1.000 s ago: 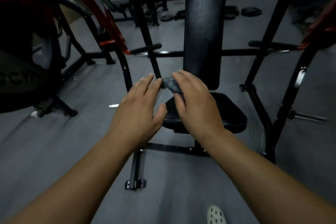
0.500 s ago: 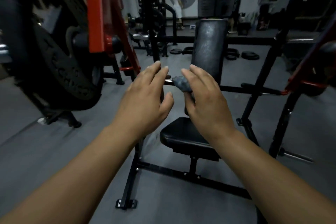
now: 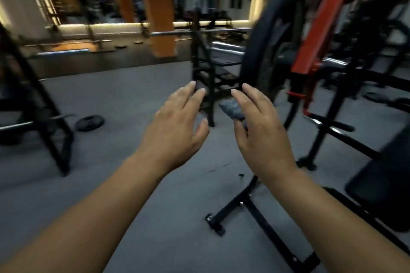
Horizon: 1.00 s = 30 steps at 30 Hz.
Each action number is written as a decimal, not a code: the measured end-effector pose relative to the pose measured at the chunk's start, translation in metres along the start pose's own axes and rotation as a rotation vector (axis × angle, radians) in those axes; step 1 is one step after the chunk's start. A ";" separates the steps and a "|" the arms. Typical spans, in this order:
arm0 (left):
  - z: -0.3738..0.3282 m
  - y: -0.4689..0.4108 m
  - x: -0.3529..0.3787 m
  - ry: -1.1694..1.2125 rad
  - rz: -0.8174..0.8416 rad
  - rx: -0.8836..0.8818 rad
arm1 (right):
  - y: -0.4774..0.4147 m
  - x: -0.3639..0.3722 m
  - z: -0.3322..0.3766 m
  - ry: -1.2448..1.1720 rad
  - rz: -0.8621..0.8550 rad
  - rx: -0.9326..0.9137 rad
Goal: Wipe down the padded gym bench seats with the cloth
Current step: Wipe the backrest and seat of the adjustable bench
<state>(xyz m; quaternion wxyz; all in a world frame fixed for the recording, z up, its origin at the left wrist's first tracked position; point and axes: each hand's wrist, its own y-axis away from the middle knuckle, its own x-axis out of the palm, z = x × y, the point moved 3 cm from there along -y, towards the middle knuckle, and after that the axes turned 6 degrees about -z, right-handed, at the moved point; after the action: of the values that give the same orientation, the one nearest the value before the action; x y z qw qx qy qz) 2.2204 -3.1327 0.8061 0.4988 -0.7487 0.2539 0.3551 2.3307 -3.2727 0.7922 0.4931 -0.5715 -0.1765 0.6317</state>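
Observation:
My right hand [image 3: 261, 131] is held out in front of me and pinches a small crumpled grey cloth [image 3: 231, 109] between thumb and fingers. My left hand [image 3: 175, 133] hovers beside it with fingers spread and relaxed, holding nothing and a short gap away from the cloth. The black padded seat [image 3: 381, 186] of the bench sits at the far right edge, low and partly cut off, well to the right of both hands. Further back, between the hands, stands another black bench frame [image 3: 213, 68].
A large black weight plate [image 3: 275, 44] on a red machine arm [image 3: 319, 22] hangs just behind my right hand. The bench's black floor frame [image 3: 250, 204] runs below my right forearm. A rack [image 3: 51, 122] stands left, a loose plate [image 3: 89, 123] lies on the grey floor.
My view has swung left, so the bench seat and backrest slid from the centre to the far right edge. My hands moved slightly apart; the right still holds the cloth.

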 end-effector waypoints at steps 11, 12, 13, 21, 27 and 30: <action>0.134 0.130 -0.147 -0.338 -0.119 -0.441 | -0.007 0.101 0.204 -0.452 0.126 -0.315; 0.145 0.136 -0.159 -0.364 -0.130 -0.465 | -0.011 0.109 0.223 -0.494 0.133 -0.331; 0.157 0.140 -0.171 -0.383 -0.147 -0.485 | -0.016 0.117 0.241 -0.528 0.148 -0.349; 0.259 0.161 -0.218 -0.446 -0.196 -0.632 | -0.046 0.210 0.319 -0.545 0.215 -0.437; 0.332 0.146 -0.230 -0.483 -0.176 -0.646 | -0.070 0.283 0.361 -0.599 0.205 -0.435; 0.374 0.130 -0.230 -0.512 -0.176 -0.667 | -0.087 0.327 0.378 -0.639 0.229 -0.449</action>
<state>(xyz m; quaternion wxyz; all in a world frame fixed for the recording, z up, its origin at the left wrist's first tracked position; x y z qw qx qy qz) 1.8786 -2.8281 0.8192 0.3050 -0.7755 -0.0715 0.5482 2.0744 -2.8354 0.7892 0.2026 -0.4558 -0.3897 0.7742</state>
